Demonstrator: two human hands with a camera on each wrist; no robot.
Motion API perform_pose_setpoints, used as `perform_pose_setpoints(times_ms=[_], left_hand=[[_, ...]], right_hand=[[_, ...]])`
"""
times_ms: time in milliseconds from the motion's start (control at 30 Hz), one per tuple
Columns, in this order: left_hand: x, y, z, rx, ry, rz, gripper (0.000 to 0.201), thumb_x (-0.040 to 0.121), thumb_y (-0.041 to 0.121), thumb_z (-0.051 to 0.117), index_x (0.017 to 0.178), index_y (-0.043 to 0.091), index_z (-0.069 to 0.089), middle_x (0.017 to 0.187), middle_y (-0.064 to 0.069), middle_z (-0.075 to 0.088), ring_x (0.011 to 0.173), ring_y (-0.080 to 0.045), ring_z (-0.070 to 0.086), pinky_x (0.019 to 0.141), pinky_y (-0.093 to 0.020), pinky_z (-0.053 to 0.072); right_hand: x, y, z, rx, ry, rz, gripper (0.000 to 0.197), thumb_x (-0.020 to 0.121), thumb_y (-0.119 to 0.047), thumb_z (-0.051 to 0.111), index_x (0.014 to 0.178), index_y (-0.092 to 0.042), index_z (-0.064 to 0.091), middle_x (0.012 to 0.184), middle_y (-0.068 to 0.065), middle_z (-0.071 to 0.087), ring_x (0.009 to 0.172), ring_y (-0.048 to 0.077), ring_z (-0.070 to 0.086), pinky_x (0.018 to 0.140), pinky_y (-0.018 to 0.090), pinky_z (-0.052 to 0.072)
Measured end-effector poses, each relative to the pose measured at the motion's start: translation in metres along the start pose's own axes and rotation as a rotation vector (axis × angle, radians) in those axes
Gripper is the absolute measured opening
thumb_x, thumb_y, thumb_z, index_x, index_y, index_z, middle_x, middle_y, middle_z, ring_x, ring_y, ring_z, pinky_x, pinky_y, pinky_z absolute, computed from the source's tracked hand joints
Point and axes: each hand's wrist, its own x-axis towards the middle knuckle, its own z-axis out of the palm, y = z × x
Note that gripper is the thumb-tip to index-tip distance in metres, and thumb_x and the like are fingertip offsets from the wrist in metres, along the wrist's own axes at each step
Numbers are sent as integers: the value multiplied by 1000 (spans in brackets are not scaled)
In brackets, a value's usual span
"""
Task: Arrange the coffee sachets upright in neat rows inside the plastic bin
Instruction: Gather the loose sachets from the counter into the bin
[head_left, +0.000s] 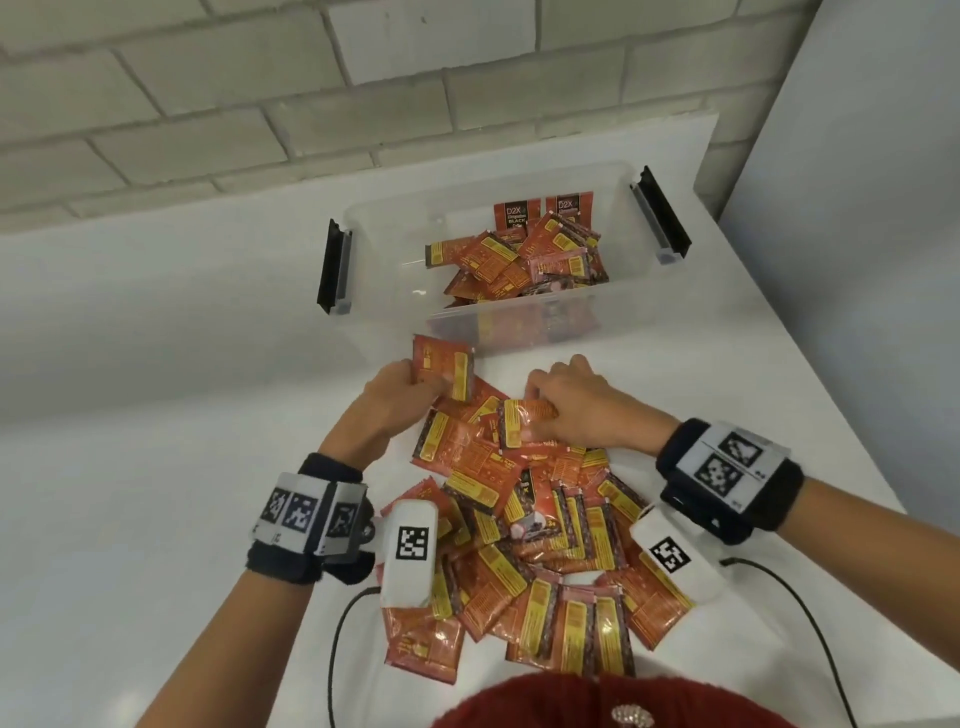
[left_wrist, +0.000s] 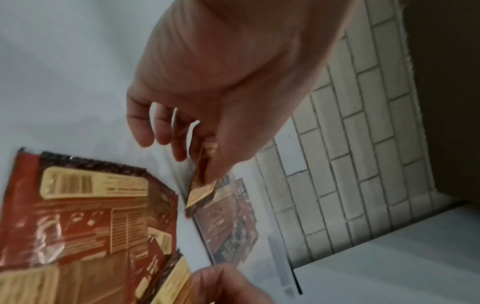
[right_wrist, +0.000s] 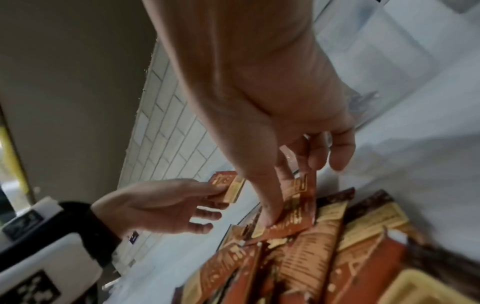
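Head view: left hand (head_left: 400, 395) grip around sachet (head_left: 444, 366), right hand (head_left: 576, 410) likewise.

White table (head_left: 156, 415) is carrying a loose sachet pile (head_left: 524, 561) under both hands — clear plastic bin (head_left: 389, 234) sitting just beyond the fingertips, black cables (head_left: 337, 649) trailing behind the wrists.

Sachets (head_left: 470, 470) glossy, probably foil; bin (head_left: 387, 244) clear smooth plastic.

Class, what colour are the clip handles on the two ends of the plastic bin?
Black clip handles, clearest in the head view.
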Motion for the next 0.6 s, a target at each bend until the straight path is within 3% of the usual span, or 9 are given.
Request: perform_pose_setpoints(times_ms=[67,167,300,467,533,600], left_hand=[[-11,-2,-7,68,-88,-35,28,92,29,61,111,9,62,106,-4,66,95,-16,59,87,-35,40],[-22,-9,0,162,-116,-23,26,86,25,68,101,4,61,100,-11,69,93,-24,65,85,-38,49],[-27,-14,18,262,9,58,19,87,24,69,94,11,55,100,-11,67,90,-27,66,84,-42,54],[-30,-20,12,14,43,109,16,85,14,70,84,12,54,101,-9,63,84,-30,68,66,-37,55],[-37,-20,3,-133,56,132,18,83,10,71,90,13,55,99,-6,62,85,-28,69,66,-34,55],[-49,-20,-7,-234,58,133,30,82,11,73,104,19,55,100,-1,61,88,-20,68,64,-24,52]], right_hand=[[0,2,-1,-6,-11,6,34,87,-41,67,102,-17,48,105,5,43,107,22,37,86,37,39],[-5,12,-5,252,-26,16,30,86,-32,71,96,-17,47,95,2,53,89,21,51,69,33,42],[-24,33,-15,553,77,39,24,87,-18,70,101,-19,50,105,4,64,93,21,65,77,39,53],[-75,54,-30,707,54,27,10,92,-15,62,101,-12,59,95,5,69,81,8,65,68,17,49],[-100,58,-25,722,-40,-5,10,91,-20,62,99,-14,62,90,1,70,78,6,65,67,16,49],[-118,59,-11,627,-113,13,8,91,-28,62,98,-24,61,94,-4,66,79,0,64,68,15,47]])
